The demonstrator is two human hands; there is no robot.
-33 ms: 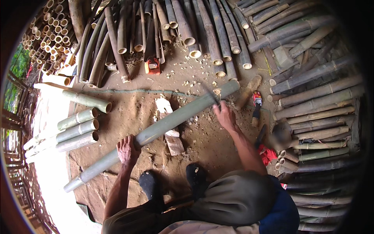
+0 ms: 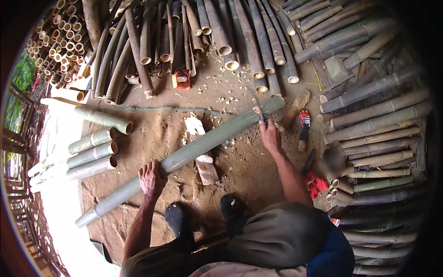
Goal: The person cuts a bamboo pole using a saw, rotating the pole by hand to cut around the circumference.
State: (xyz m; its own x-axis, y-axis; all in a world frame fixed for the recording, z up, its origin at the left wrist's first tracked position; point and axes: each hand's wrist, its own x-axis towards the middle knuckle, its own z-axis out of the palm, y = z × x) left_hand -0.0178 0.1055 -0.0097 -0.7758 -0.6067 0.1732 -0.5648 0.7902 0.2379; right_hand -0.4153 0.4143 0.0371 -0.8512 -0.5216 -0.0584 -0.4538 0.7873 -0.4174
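A long green bamboo pole (image 2: pixel 203 144) slants across in front of me, its far end up to the right. Beneath its middle lies a pale split wood block (image 2: pixel 206 170). My left hand (image 2: pixel 151 177) is closed over the pole's nearer left part. Close to the far right end, my right hand (image 2: pixel 270 134) grips a knife (image 2: pixel 258 107), whose narrow dark blade crosses the pole at a pale scraped spot. The handle is mostly hidden in my fingers.
Cut green bamboo lengths (image 2: pixel 94 154) lie at the left. Dark bamboo poles (image 2: pixel 251 46) fan out behind, and more are stacked at the right. An orange-red tool (image 2: pixel 181 79), a short bamboo piece (image 2: pixel 295 110), a red cloth (image 2: pixel 316 184) and wood chips lie on the ground.
My right hand has shifted slightly right and toward me, and the knife blade has turned more upright. My left hand and the bamboo pole stay in place.
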